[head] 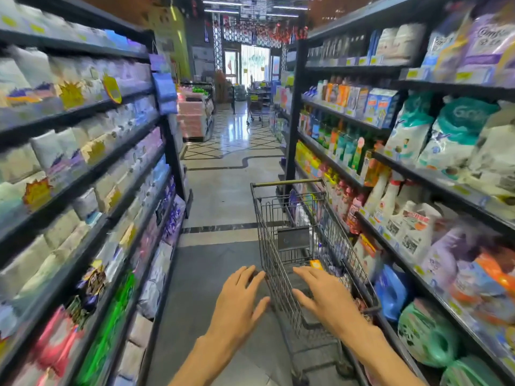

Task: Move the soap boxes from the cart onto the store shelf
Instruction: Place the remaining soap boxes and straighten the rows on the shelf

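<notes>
A grey wire shopping cart [267, 218] stands in the aisle, close against the right-hand store shelf [404, 246]. Inside it, near the bottom, a small orange-yellow soap box [316, 264] shows between the wires; the remaining contents are too dim to make out. My left hand [239, 299] hovers open with fingers spread just left of the cart's near corner. My right hand [323, 296] is open over the cart's near end, palm down, holding nothing. Neither hand touches the soap box.
The right-hand shelf holds detergent bags, spray bottles and boxed goods. A second shelf [83, 190] on the left carries paper packs. Between them the tiled aisle floor [220, 196] runs on to another cart [255, 107] and a pink display [192, 118] far ahead.
</notes>
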A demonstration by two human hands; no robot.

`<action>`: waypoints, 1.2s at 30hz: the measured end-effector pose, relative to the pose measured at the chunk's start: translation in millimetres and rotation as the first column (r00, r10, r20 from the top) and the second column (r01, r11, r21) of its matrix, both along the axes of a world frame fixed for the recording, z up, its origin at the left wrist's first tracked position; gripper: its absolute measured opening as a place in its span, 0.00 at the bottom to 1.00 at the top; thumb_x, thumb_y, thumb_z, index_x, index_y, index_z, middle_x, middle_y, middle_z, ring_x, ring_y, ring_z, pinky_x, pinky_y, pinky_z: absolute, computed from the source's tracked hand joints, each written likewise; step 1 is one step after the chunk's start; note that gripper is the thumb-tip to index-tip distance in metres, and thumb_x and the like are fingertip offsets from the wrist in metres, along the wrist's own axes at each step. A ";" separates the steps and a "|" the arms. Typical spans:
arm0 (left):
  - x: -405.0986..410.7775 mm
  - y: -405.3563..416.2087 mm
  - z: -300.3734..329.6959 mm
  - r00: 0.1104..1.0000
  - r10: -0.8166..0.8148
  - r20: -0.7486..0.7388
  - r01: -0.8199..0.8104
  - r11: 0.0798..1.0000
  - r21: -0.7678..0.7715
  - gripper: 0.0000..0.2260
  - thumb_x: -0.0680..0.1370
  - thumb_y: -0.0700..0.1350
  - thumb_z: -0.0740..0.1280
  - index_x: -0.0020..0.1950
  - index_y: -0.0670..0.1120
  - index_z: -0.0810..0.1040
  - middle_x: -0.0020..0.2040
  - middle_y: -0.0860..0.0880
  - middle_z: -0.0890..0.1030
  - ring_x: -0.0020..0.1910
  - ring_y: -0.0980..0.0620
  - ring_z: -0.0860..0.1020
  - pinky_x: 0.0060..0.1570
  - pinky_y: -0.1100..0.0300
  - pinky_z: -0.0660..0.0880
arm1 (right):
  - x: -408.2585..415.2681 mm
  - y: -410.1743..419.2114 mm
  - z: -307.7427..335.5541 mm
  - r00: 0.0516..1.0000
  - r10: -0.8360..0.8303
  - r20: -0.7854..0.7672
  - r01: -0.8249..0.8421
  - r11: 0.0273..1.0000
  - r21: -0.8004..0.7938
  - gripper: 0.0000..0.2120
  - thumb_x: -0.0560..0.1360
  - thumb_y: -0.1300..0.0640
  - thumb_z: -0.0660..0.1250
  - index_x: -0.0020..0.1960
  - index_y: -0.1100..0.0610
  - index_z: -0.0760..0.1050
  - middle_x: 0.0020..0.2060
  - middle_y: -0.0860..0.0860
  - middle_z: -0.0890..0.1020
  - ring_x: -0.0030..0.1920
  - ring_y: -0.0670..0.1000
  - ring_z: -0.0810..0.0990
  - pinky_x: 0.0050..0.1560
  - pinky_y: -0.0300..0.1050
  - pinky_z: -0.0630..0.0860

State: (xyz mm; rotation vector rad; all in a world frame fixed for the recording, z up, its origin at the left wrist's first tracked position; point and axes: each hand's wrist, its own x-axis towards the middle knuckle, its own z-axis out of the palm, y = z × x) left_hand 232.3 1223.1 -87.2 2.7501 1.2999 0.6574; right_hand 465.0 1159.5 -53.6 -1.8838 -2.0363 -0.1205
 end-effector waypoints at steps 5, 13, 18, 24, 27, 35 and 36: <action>28.1 100.2 -10.6 0.999 -0.015 -0.034 0.014 1.000 -0.021 0.26 0.81 0.62 0.54 0.73 0.50 0.72 0.72 0.46 0.75 0.70 0.44 0.74 0.68 0.48 0.74 | 26.6 92.4 -16.0 0.999 -0.031 -0.041 0.030 0.999 -0.040 0.24 0.79 0.42 0.63 0.72 0.51 0.71 0.65 0.46 0.78 0.65 0.48 0.76 0.62 0.42 0.72; 114.0 266.4 -1.3 0.988 -0.116 -0.100 0.110 0.992 -0.060 0.27 0.81 0.62 0.54 0.73 0.49 0.74 0.71 0.46 0.76 0.70 0.44 0.75 0.67 0.50 0.75 | 104.3 244.0 -29.5 0.986 -0.159 -0.050 0.154 0.983 -0.095 0.27 0.78 0.40 0.62 0.74 0.50 0.68 0.67 0.46 0.76 0.67 0.49 0.75 0.63 0.47 0.73; 172.9 366.3 -2.1 0.972 -0.214 -0.098 0.206 0.975 -0.086 0.27 0.82 0.62 0.54 0.75 0.49 0.70 0.73 0.47 0.73 0.71 0.45 0.72 0.69 0.50 0.73 | 153.1 316.0 -17.5 0.967 -0.250 -0.043 0.241 0.959 -0.149 0.29 0.78 0.37 0.60 0.76 0.48 0.64 0.69 0.44 0.73 0.68 0.47 0.72 0.64 0.45 0.72; 267.9 458.7 -13.1 0.915 -0.391 -0.100 0.376 0.916 -0.139 0.28 0.82 0.63 0.51 0.77 0.50 0.67 0.74 0.48 0.71 0.72 0.46 0.70 0.70 0.51 0.71 | 217.1 372.7 -30.8 0.904 -0.423 -0.057 0.404 0.891 -0.206 0.28 0.78 0.36 0.60 0.75 0.46 0.64 0.68 0.42 0.74 0.67 0.46 0.73 0.64 0.43 0.71; 321.8 498.2 -24.4 0.871 -0.486 -0.075 0.459 0.858 -0.231 0.25 0.84 0.60 0.55 0.78 0.51 0.65 0.75 0.50 0.69 0.74 0.48 0.66 0.72 0.52 0.68 | 249.7 389.4 -47.1 0.832 -0.550 -0.069 0.526 0.822 -0.217 0.29 0.78 0.36 0.60 0.75 0.46 0.64 0.68 0.42 0.73 0.67 0.46 0.73 0.63 0.44 0.73; 439.8 588.5 -96.4 0.633 -0.756 -0.165 0.638 0.631 -0.442 0.24 0.84 0.57 0.58 0.77 0.48 0.66 0.70 0.48 0.73 0.68 0.46 0.72 0.65 0.52 0.73 | 289.8 419.8 -107.9 0.534 -0.836 -0.130 0.770 0.543 -0.335 0.29 0.78 0.35 0.58 0.74 0.47 0.67 0.67 0.50 0.76 0.68 0.53 0.74 0.65 0.52 0.72; 451.9 596.0 -110.2 0.610 -0.772 -0.178 0.637 0.611 -0.470 0.24 0.84 0.57 0.58 0.76 0.47 0.67 0.68 0.47 0.74 0.67 0.45 0.73 0.64 0.51 0.73 | 292.0 422.0 -120.2 0.505 -0.855 -0.120 0.787 0.513 -0.343 0.29 0.77 0.34 0.58 0.72 0.48 0.70 0.64 0.50 0.79 0.65 0.53 0.77 0.62 0.51 0.74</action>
